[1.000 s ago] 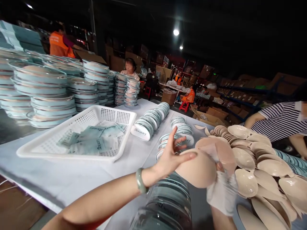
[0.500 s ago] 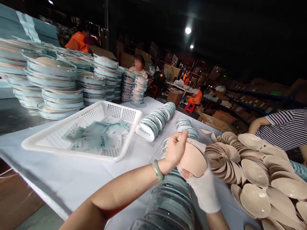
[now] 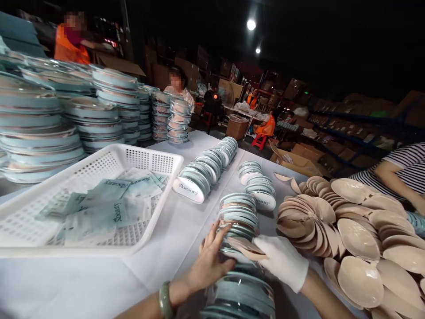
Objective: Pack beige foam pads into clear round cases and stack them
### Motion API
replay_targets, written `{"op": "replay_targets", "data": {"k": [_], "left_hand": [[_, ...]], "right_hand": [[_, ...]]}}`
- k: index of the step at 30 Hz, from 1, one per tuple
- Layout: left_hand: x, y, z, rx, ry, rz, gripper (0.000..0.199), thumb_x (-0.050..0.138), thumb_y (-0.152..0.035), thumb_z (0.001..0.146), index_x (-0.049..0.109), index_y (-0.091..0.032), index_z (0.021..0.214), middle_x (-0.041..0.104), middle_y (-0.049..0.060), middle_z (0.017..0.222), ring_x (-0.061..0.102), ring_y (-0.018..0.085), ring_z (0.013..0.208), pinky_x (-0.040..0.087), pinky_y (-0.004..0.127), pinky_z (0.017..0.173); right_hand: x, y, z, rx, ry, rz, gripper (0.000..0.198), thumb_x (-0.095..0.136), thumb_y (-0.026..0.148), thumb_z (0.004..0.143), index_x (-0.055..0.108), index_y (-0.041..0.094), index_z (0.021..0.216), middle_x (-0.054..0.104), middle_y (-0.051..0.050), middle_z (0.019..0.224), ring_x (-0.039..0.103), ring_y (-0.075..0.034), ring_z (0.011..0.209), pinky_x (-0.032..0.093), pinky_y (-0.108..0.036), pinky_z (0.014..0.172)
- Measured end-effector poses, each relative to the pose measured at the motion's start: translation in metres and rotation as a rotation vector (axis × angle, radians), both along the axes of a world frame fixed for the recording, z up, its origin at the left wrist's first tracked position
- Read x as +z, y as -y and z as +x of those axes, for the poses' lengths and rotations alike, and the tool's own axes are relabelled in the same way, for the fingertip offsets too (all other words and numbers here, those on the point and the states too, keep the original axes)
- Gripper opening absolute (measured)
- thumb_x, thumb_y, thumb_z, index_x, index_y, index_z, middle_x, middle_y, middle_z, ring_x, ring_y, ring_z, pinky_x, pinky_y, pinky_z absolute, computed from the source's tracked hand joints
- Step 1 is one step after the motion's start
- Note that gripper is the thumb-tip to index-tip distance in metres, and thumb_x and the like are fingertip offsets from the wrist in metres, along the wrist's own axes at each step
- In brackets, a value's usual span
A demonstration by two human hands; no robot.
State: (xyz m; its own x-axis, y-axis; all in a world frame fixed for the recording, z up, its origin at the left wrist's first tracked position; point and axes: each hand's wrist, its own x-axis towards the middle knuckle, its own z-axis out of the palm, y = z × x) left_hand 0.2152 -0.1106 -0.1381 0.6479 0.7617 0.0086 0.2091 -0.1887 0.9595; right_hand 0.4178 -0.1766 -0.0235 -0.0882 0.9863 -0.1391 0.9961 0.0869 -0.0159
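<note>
I have a table under a white sheet (image 3: 172,274), in a dim hall with ceiling lights (image 3: 251,25) and shelves of cartons (image 3: 345,133). To the left stand tall stacks of pale-blue containers (image 3: 33,146), and before them a white basket (image 3: 152,158) holds printed packets (image 3: 99,208). A heap of beige shells (image 3: 358,239) covers the right side, near a co-worker in a striped shirt (image 3: 411,164); farther off I see a person in an orange vest (image 3: 71,46).

My right hand (image 3: 282,259), in a white glove, grips some thin beige cups (image 3: 245,249) by their near edge. They jut leftward from its fingertips, over a row of containers (image 3: 244,294); how many there are, I can't tell. My bare left hand (image 3: 210,259) is open, fingers spread, just left of the cups. Whether it touches the row I can't tell.
</note>
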Motion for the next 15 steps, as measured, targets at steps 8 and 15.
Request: {"op": "replay_targets", "data": {"k": [8, 15], "left_hand": [[-0.009, 0.001, -0.012, -0.044, 0.152, -0.028, 0.096, 0.067, -0.077, 0.080, 0.040, -0.029, 0.158, 0.004, 0.009, 0.175, 0.005, 0.037, 0.162, 0.020, 0.052, 0.131], [-0.006, 0.018, -0.003, -0.087, 0.165, -0.026, 0.081, 0.063, -0.072, 0.087, 0.043, -0.026, 0.151, 0.031, 0.014, 0.158, 0.030, 0.034, 0.154, 0.025, 0.048, 0.130]], "right_hand": [[-0.012, -0.022, -0.016, 0.137, 0.127, -0.050, 0.028, 0.054, 0.016, 0.096, 0.070, 0.020, 0.119, 0.076, -0.012, 0.106, 0.074, -0.026, 0.083, 0.048, -0.032, 0.069], [-0.023, 0.000, 0.013, 0.077, 0.051, -0.008, 0.021, 0.056, 0.020, 0.091, 0.072, 0.017, 0.079, 0.074, -0.011, 0.079, 0.069, -0.025, 0.072, 0.040, -0.032, 0.063]]}}
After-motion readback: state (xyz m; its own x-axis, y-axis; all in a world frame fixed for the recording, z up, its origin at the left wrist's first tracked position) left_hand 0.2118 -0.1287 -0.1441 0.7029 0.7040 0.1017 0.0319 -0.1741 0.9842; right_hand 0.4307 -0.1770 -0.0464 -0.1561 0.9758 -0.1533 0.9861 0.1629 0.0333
